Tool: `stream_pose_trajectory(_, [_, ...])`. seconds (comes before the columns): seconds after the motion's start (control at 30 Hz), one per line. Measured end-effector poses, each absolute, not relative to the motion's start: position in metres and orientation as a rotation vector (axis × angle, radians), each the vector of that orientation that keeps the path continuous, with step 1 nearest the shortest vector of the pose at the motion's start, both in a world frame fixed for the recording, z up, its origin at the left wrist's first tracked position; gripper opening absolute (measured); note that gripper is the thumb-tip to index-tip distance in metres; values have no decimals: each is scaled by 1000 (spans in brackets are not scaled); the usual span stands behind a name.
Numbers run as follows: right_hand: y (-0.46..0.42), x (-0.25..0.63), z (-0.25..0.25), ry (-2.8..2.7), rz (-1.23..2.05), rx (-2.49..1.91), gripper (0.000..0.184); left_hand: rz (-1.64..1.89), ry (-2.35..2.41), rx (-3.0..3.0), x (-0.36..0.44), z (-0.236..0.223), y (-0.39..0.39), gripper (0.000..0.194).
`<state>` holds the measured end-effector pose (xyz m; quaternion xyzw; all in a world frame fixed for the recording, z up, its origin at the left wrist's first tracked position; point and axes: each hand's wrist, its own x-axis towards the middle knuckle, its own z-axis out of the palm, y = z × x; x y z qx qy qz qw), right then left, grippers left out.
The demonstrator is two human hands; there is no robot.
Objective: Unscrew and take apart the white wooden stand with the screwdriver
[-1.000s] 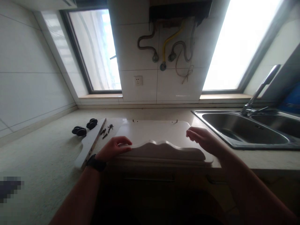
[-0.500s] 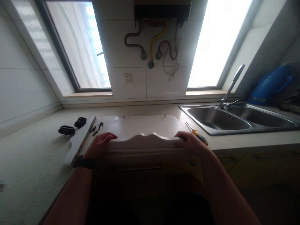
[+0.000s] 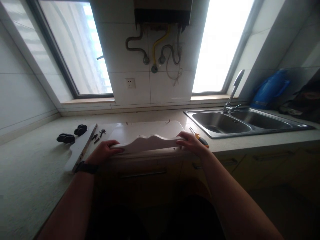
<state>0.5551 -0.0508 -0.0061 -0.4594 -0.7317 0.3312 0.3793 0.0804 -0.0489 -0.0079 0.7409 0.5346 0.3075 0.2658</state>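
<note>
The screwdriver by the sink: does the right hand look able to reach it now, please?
Probably, yes: the screwdriver lies just beside the right hand, nothing between them, though that hand would first have to release the wavy board.

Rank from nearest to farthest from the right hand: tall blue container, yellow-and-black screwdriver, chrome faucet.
1. Yellow-and-black screwdriver, just right of the right hand.
2. Chrome faucet, behind the sink.
3. Tall blue container, farther right, past the faucet.
</note>
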Motion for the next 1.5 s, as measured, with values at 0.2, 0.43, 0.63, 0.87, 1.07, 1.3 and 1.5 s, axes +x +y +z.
stream_pose_trajectory(0.2, [-51, 556, -6, -1855, 877, -1178, 38, 800, 1502, 2057, 77, -11, -46, 45])
stream_pose_trajectory(0.43, [-47, 559, -10, -1865, 832, -1227, 37, 853, 1496, 2026, 79, -8, -51, 45])
stream_pose_trajectory(0.63, [-46, 561, -8, -1923, 848, -1209, 39, 908, 1491, 1981, 85, -7, -53, 50])
stream_pose_trajectory(0.87, [-49, 562, -5, -1979, 852, -1161, 41, 860, 1457, 2033, 68, 5, -59, 47])
stream_pose_trajectory(1.07, [-50, 562, -2, -1992, 873, -1173, 39, 871, 1467, 1963, 53, 3, -75, 48])
stream_pose_trajectory(1.3, [-46, 563, -4, -2001, 807, -1271, 45, 1006, 1406, 1911, 56, -14, -74, 50])
stream_pose_trajectory(1.5, [-41, 564, -5, -2002, 787, -1311, 45, 1046, 1382, 1897, 57, -20, -73, 51])
